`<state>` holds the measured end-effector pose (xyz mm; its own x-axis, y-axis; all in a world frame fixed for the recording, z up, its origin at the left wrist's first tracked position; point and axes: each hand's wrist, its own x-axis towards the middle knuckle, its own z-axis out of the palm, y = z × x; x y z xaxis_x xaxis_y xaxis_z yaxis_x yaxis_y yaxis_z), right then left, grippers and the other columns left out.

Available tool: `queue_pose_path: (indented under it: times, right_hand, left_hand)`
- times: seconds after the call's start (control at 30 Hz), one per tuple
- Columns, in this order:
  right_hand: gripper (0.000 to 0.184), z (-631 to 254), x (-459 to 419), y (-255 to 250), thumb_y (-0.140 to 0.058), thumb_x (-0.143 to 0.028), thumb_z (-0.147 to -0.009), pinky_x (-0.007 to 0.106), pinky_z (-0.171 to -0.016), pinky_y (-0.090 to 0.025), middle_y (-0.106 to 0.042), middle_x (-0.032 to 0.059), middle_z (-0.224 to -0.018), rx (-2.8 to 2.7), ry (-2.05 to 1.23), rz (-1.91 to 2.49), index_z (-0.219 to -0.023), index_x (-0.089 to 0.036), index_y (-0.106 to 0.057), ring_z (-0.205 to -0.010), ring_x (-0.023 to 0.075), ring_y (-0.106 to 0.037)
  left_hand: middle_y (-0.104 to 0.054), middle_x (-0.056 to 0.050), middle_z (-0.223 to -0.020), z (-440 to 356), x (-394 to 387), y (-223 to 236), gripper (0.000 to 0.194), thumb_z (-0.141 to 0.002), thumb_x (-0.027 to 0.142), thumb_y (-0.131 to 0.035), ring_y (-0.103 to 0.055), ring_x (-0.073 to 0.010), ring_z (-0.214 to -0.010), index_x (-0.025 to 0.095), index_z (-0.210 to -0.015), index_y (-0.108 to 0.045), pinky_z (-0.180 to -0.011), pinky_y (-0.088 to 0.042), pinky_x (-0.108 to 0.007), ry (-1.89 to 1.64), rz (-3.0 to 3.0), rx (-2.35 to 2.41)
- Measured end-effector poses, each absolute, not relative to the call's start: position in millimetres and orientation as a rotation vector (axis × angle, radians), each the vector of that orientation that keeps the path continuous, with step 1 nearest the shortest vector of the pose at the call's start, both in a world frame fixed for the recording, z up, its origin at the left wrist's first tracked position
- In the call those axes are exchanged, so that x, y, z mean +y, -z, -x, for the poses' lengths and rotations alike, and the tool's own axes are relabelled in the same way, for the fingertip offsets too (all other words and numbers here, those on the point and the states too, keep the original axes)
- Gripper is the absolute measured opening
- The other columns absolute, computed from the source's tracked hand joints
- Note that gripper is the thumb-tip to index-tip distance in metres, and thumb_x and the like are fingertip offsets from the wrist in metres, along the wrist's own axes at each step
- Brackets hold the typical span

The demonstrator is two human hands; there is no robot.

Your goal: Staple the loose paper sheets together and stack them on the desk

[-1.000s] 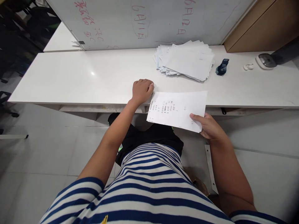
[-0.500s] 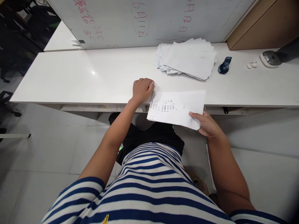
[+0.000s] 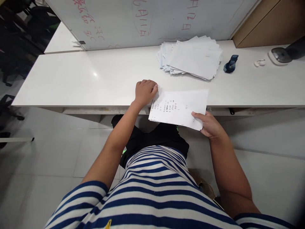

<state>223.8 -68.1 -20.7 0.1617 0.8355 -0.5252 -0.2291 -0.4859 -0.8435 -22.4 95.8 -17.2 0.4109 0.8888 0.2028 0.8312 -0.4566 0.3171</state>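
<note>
My right hand pinches the right end of several sheets of paper, thumb on top and fingers underneath. The top sheet is white with lines of dark writing seen sideways, and the sheets reach out past the desk's front edge. My left hand rests on the desk by their far left corner, with its fingers curled under and the thumb against them. What lies inside those fingers, if anything, is hidden. Behind the held sheets, a loose, fanned stack of paper lies on the desk.
The long white desk runs across in front of me. Behind it stands a whiteboard with red writing. At right are a dark blue tape dispenser-like object, a small white item, a grey-and-white device and a brown box.
My right hand and the sheets have shifted slightly left and towards the desk's back. My left hand stays almost where it was. The view has turned a little.
</note>
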Motion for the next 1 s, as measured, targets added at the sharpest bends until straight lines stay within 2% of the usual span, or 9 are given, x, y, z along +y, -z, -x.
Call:
queue_pose_path:
  times: [0.23,0.47,0.77,1.0]
  right_hand:
    - [0.031,-223.2,-69.1,18.9,-0.078,-0.037,-0.071,0.046,-0.098,-0.057,-0.072,0.0003,-0.121,-0.595,-1.476,1.541,-0.101,-0.032,-0.071,-0.116,0.0304,-0.065]
    - [0.027,-217.4,-68.3,14.7,-0.076,-0.033,-0.071,0.045,-0.093,-0.059,-0.074,0.0032,-0.114,-0.564,-1.492,1.521,-0.098,-0.029,-0.071,-0.112,0.0311,-0.068]
    - [0.032,-222.9,-71.6,20.7,-0.076,-0.033,-0.073,0.043,-0.092,-0.060,-0.074,0.0019,-0.114,-0.592,-1.504,1.494,-0.104,-0.031,-0.070,-0.113,0.0291,-0.067]
    - [0.028,-220.0,-70.9,16.6,-0.078,-0.032,-0.071,0.046,-0.097,-0.057,-0.072,0.0018,-0.119,-0.549,-1.491,1.492,-0.098,-0.030,-0.071,-0.120,0.0312,-0.063]
  left_hand:
    - [-0.069,-0.005,-0.116,22.9,96.8,17.8,0.036,-0.099,0.033,-0.029,-0.055,-0.0280,-0.115,0.028,-0.102,-0.065,-0.100,-0.034,-0.045,-0.532,-2.480,1.514]
    - [-0.070,-0.005,-0.115,21.6,96.5,17.2,0.035,-0.097,0.032,-0.030,-0.055,-0.0272,-0.113,0.028,-0.100,-0.065,-0.099,-0.035,-0.044,-0.533,-2.484,1.542]
    - [-0.070,-0.004,-0.115,20.5,95.9,16.0,0.033,-0.097,0.032,-0.032,-0.055,-0.0278,-0.113,0.029,-0.099,-0.065,-0.100,-0.035,-0.045,-0.536,-2.462,1.543]
    - [-0.070,-0.005,-0.114,20.1,96.5,12.8,0.031,-0.097,0.033,-0.034,-0.055,-0.0276,-0.113,0.028,-0.098,-0.064,-0.100,-0.036,-0.045,-0.503,-2.449,1.534]
